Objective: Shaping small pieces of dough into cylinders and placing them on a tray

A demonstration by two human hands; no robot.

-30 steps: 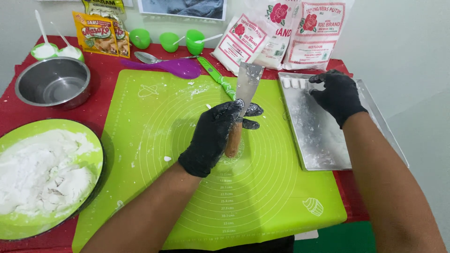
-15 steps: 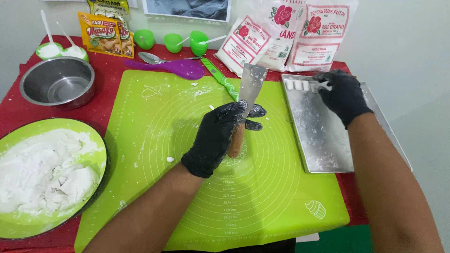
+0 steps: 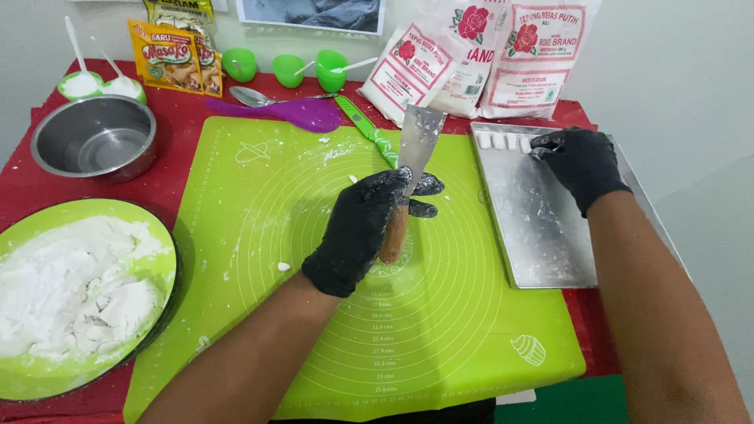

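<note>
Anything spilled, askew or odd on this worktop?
Only minor mess: white flour smears and small dough crumbs dot the green mat, and the left hand holding the scraper has a flour-dusted glove. The right hand rests at the neatly lined white pieces on the tray.

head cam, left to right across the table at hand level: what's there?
Green plate of flour → green silicone mat → left hand gripping a wooden-handled scraper → metal tray → right hand at the row of white dough pieces.
</note>
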